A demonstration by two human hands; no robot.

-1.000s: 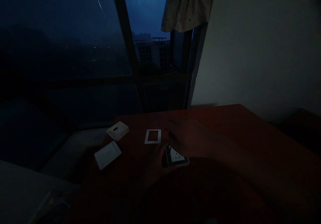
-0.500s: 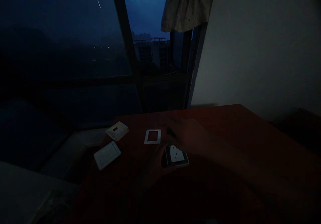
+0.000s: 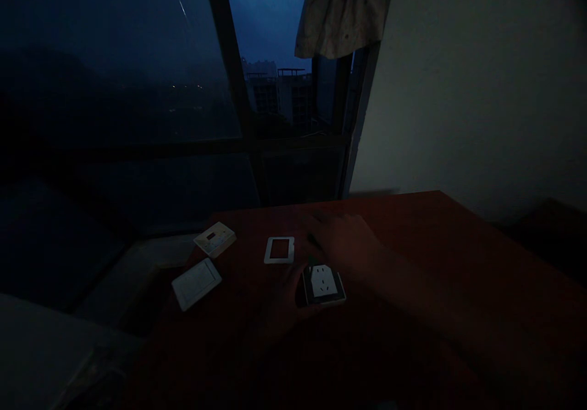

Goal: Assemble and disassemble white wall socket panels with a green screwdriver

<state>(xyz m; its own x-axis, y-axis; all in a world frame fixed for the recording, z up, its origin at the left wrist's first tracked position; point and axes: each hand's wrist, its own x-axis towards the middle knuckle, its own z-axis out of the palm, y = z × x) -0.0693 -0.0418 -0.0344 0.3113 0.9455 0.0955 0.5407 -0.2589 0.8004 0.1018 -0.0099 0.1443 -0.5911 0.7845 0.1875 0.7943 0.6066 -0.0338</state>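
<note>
A wall socket (image 3: 324, 281) with a white face and dark surround lies on the table in front of me. My left hand (image 3: 287, 303) curls round its left side, thumb along the near edge and fingers at the far left corner. Above the socket's far edge is my right hand (image 3: 346, 238), its fingers bent round a slim dark tool (image 3: 312, 242) that looks like a screwdriver. The tool's greenish lower end points down at the socket's far left corner. In the dim light, the fingertips and the contact there are hard to make out.
A white square frame (image 3: 279, 262) lies just beyond my left hand. Further left, a box-like white plate (image 3: 215, 238) and a flat white plate (image 3: 196, 284) sit near the left edge of the reddish table (image 3: 413, 220). A window and a wall stand behind.
My right hand has shifted slightly up and to the right, uncovering more of the socket's face. My left hand keeps its place on the socket.
</note>
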